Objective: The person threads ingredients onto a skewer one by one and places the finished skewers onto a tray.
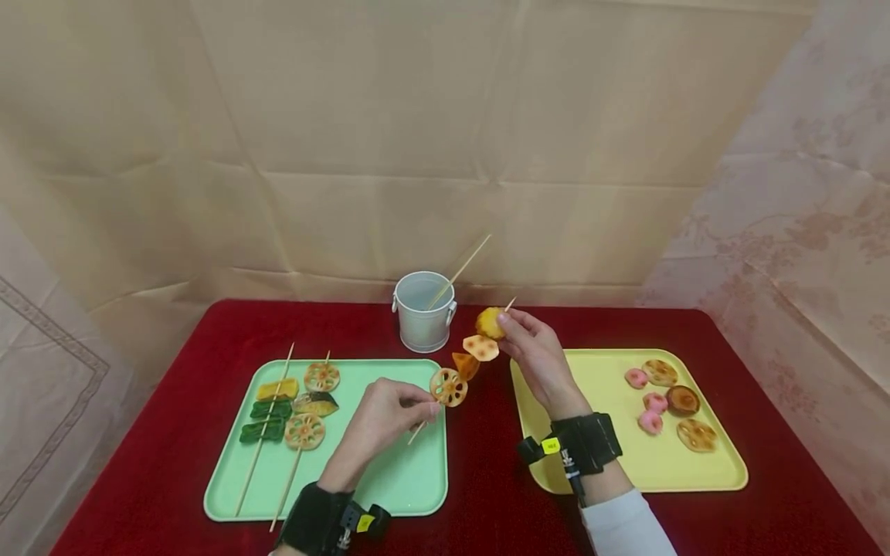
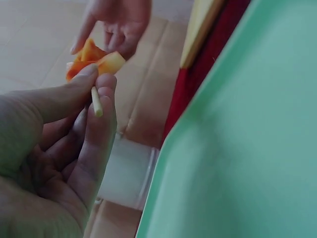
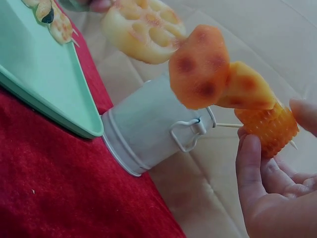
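My left hand (image 1: 384, 421) pinches a bamboo skewer (image 1: 416, 434) near its lower end, above the green tray's right side. Threaded up the skewer are a lotus root slice (image 1: 456, 392), an orange wedge (image 1: 465, 366), a pale brown-spotted slice (image 1: 481, 347) and a yellow corn piece (image 1: 490, 323) at the top. My right hand (image 1: 541, 357) holds the corn between thumb and fingers, and the skewer's point sticks out beyond it. In the right wrist view the corn (image 3: 267, 130) sits between the fingertips. The left wrist view shows the skewer's blunt end (image 2: 97, 103) between thumb and forefinger.
Two filled skewers lie on the left of the green tray (image 1: 389, 494). A white pail (image 1: 422, 328) with one bare skewer (image 1: 473, 256) stands behind. Pink pieces (image 1: 650, 422), lotus slices (image 1: 696, 435) and a brown round piece (image 1: 683, 401) lie on the yellow tray (image 1: 667, 471).
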A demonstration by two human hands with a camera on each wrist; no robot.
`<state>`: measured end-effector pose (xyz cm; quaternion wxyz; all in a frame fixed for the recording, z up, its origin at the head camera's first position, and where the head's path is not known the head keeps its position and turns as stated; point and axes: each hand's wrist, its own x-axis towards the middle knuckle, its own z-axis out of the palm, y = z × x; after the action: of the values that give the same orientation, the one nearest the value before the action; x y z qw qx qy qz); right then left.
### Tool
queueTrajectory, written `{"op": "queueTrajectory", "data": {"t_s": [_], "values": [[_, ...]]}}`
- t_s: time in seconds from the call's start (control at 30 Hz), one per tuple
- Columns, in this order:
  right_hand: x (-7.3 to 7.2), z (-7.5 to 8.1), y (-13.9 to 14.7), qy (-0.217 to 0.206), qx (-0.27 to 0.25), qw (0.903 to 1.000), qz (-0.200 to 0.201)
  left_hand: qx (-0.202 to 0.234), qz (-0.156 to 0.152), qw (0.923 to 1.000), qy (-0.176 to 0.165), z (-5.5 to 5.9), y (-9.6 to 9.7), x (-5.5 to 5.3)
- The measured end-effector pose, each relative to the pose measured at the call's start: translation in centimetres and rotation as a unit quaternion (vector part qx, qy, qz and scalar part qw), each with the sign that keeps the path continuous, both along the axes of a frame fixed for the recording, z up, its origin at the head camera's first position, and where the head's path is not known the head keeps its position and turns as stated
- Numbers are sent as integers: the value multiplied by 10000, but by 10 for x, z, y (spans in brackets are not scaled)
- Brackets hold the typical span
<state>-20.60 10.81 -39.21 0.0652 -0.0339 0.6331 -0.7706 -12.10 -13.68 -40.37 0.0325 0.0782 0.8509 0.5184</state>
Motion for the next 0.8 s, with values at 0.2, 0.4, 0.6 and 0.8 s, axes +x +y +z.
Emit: {"op": "queueTrajectory", "data": {"t_s": [0.2,0.4,0.6,0.8], "values": [[1,-4,1,-25,-449,9980,437,458,-45,9988,-152,-2,2,2],[4,-4,3,-144,-431,9937,1019,738,130,9971,-114,-6,7,4],[3,0,1,-56,-212,9930,1158,705,186,9973,97,-3,9,4],[5,5,-3,11,303,9946,997,360,229,9989,191,4,6,8]]}}
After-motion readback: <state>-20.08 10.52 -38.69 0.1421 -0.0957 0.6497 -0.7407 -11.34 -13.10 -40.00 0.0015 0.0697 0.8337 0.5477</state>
